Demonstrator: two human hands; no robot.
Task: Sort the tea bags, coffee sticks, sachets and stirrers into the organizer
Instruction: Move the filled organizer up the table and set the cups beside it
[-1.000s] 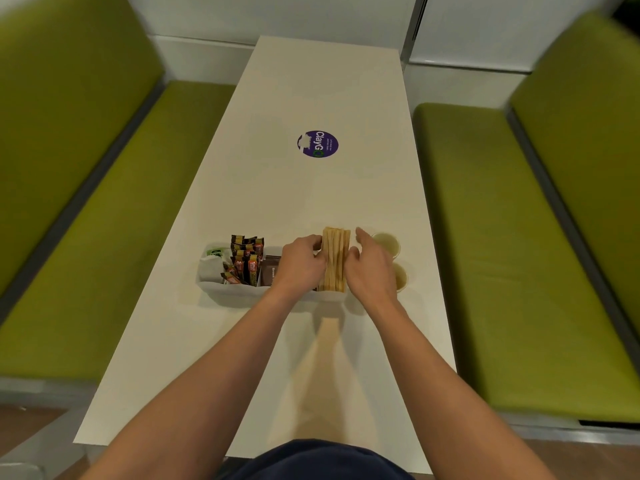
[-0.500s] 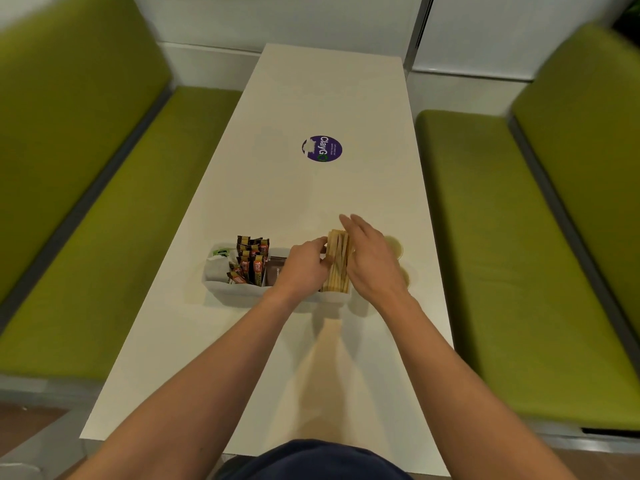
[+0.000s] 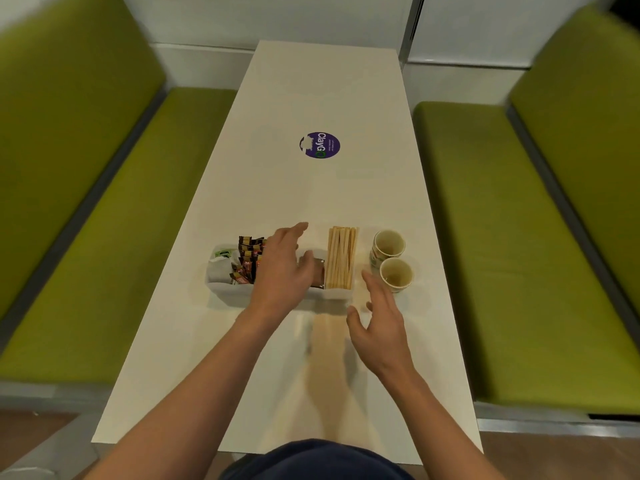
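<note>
Organizer [image 3: 225,289], a white tray with compartments, sits across the near half of the tabletop [image 3: 311,195]. Wooden stirrers [image 3: 341,258] fill its rightmost compartment. Brown sachets [image 3: 318,277] lie in the one beside it, coffee sticks [image 3: 247,258] stand upright further left, and tea bags [image 3: 220,268] occupy the left end. The left hand [image 3: 284,271] hovers over the organizer's middle, its fingers [image 3: 299,228] loosely spread and holding nothing. The right hand [image 3: 381,320] is above the tabletop just off the organizer's right front corner, fingers [image 3: 369,278] wide apart, also empty. Two paper cups [image 3: 389,244] stand just right of the stirrers. A round purple sticker [image 3: 319,144] lies further along the tabletop, and green benches [image 3: 104,220] flank both sides.
</note>
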